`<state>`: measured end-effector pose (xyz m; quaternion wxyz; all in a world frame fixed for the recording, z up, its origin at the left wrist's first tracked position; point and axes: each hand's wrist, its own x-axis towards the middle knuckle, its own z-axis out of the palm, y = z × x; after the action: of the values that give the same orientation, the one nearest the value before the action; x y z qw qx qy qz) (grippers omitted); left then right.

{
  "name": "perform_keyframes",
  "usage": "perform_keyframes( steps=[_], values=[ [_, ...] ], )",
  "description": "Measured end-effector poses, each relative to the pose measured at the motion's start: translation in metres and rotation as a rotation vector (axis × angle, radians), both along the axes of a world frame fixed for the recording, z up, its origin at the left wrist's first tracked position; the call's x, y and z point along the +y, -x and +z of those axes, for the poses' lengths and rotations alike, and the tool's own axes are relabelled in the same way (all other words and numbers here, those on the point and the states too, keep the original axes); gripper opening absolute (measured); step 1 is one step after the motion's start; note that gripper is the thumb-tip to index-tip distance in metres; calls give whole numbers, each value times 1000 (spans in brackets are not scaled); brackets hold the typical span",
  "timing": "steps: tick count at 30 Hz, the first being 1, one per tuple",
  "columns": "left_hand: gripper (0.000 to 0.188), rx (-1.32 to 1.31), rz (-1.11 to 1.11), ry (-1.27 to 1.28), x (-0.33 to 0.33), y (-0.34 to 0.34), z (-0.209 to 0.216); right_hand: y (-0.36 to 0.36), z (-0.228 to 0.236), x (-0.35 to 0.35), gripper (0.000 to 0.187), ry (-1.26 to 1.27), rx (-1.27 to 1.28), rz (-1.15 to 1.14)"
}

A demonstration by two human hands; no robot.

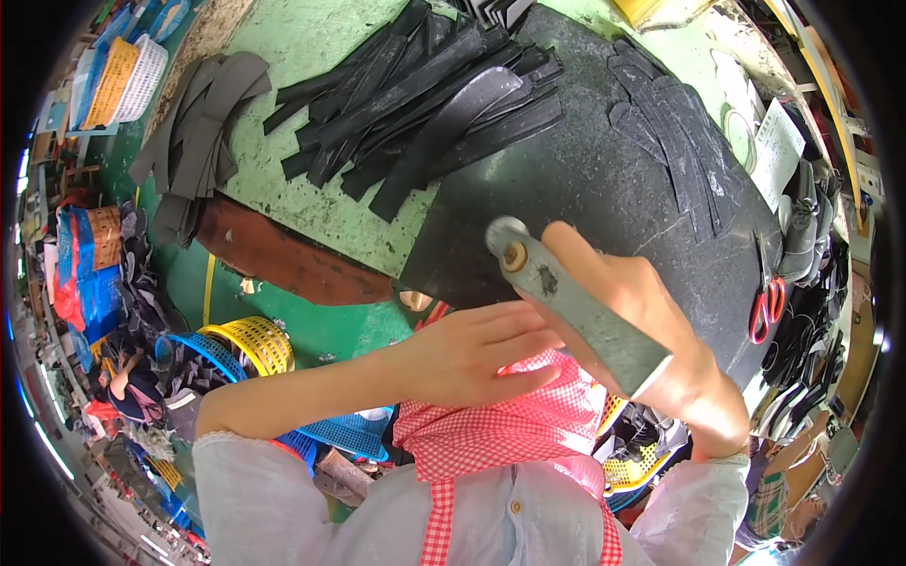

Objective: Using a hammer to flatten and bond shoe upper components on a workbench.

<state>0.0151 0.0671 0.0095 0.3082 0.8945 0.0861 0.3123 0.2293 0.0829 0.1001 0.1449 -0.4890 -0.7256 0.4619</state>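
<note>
Over a black mat (566, 160), right hand (634, 291) grips a hammer (585, 311), left hand (472, 357) loosely spread

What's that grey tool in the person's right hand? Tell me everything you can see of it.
The grey tool is a flat, metal-looking bar, scuffed, with a dark patch on its face. Its squared end points toward the lower right, over the wrist; the other end carries a rounded, silvery head and a brass-coloured round fitting. The right hand grips it, at a slant, near the dark mat's near edge. Whether the left hand touches it is unclear.
</note>
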Motion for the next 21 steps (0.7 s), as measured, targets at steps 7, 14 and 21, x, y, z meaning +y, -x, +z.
perform_keyframes(
  steps=[7,14,21],
  values=[
    [21,117,366,260,20,-44,-4,-31,-4,-2,21,17,159,-230],
    [27,181,589,-268,117,-45,28,-137,1,-57,26,71,-131,-904],
    [36,179,208,-317,146,-173,2,-146,-27,-56,22,-252,-67,-715]
  ],
)
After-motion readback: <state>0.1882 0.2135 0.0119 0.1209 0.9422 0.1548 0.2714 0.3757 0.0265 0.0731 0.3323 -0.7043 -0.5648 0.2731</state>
